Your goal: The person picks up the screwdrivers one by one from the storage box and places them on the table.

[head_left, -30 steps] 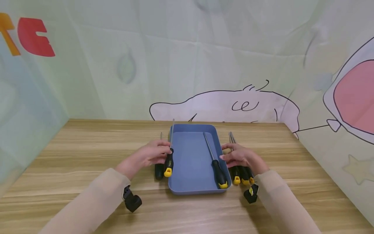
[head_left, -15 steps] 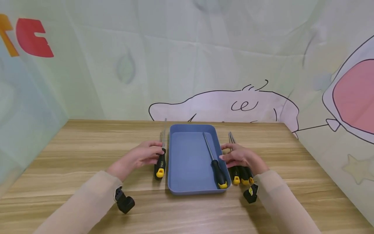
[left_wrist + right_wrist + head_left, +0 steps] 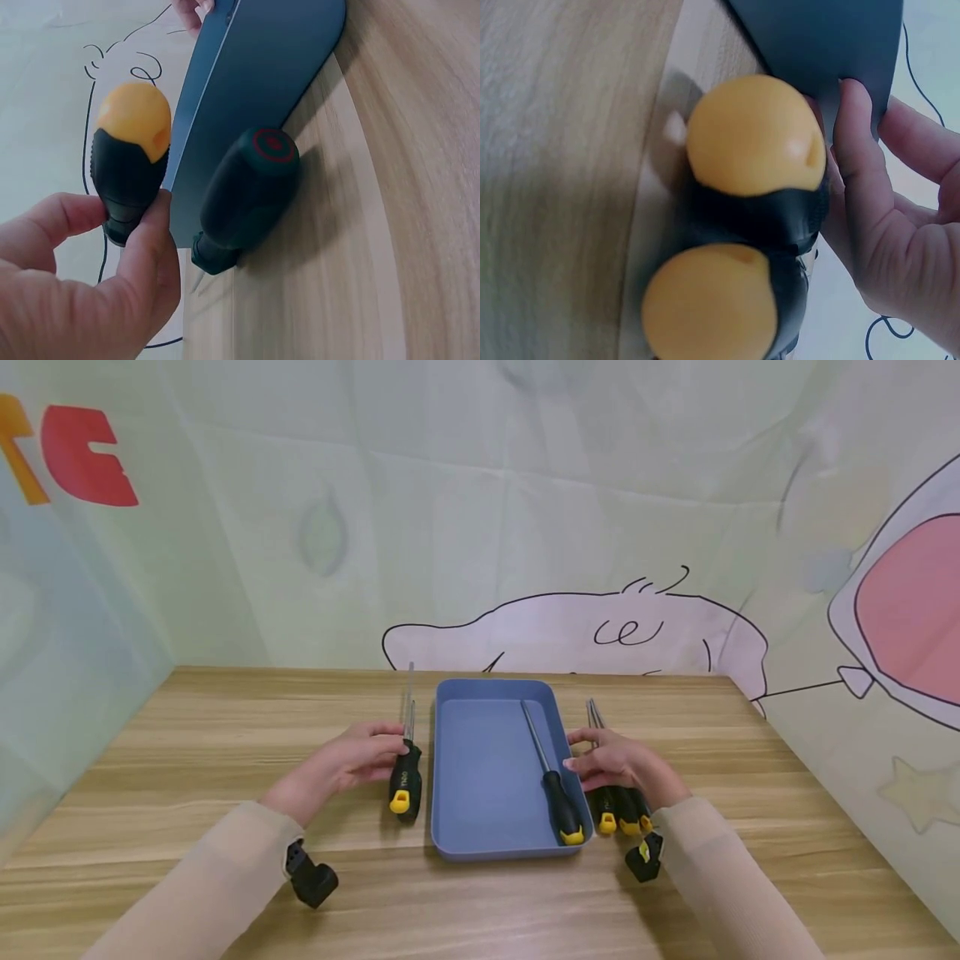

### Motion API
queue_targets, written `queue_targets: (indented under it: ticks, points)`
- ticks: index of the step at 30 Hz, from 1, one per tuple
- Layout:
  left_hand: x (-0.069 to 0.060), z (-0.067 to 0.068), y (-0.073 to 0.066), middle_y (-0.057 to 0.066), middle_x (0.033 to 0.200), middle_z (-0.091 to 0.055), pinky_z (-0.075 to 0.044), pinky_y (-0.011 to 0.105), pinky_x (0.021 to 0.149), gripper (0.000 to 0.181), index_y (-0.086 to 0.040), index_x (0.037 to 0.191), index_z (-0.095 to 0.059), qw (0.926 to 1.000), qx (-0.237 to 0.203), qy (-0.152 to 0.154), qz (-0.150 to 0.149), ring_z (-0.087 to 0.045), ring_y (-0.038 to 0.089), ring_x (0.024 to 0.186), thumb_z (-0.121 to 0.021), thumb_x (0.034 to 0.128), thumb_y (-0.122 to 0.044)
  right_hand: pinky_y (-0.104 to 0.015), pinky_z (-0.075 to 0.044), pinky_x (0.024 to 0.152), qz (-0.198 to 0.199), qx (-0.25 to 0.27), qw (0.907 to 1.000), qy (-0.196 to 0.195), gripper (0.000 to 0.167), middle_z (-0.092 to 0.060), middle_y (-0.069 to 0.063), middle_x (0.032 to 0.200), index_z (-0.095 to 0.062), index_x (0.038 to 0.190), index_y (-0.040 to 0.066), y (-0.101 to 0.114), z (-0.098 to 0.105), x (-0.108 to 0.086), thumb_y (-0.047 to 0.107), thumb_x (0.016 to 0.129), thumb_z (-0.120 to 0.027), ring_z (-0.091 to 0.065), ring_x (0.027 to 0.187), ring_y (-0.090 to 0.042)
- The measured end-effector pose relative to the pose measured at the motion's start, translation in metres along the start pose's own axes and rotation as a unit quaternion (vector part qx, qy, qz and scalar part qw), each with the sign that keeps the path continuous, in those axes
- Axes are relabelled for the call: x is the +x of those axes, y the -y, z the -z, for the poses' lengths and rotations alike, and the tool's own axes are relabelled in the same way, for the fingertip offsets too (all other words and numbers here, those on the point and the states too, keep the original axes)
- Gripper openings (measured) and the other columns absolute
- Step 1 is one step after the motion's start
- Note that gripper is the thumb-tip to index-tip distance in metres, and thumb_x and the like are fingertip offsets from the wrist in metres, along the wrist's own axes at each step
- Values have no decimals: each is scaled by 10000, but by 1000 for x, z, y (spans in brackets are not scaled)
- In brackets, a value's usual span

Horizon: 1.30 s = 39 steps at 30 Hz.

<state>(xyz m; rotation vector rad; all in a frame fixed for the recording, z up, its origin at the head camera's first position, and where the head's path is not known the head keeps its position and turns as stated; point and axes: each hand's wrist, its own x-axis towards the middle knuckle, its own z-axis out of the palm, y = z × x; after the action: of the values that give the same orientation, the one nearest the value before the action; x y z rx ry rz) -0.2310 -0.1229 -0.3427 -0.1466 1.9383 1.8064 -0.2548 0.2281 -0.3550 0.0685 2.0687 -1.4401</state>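
My left hand [image 3: 360,760] pinches a screwdriver [image 3: 124,176] by its black-and-yellow handle, left of the blue tray [image 3: 487,768]. In the left wrist view it is held up off the table. Just beneath it lies a second screwdriver [image 3: 251,195] with a dark handle and a red ring on its end, mostly hidden from the head view. Inside the tray, along its right side, rests another black-and-yellow screwdriver [image 3: 562,806]. My right hand [image 3: 611,760] grips the tray's right wall, thumb outside and fingers at the rim.
Several black-and-yellow screwdrivers [image 3: 626,810] lie side by side to the right of the tray, partly under my right hand. The wooden table [image 3: 187,735] ends at a printed cloth backdrop [image 3: 480,527] behind.
My left hand has moved left with the screwdriver, from the tray's left rim to above the dark-handled screwdriver. The right hand and the tray stay in place.
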Motion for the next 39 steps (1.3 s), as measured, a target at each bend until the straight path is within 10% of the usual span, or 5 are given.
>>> queue_targets:
  ticks: [39]
  points:
    - [14,15,26,234,1046,-530,-550,325,713,451,175,1256,-365,9870,1407,-771,-126,-559,209,823,-520,876,-10,-315,-560,703,13,13,10000,7,528,-565,-112,866,-327,1367,-17,-2,1,0,42,908,-582,-570,728,-181]
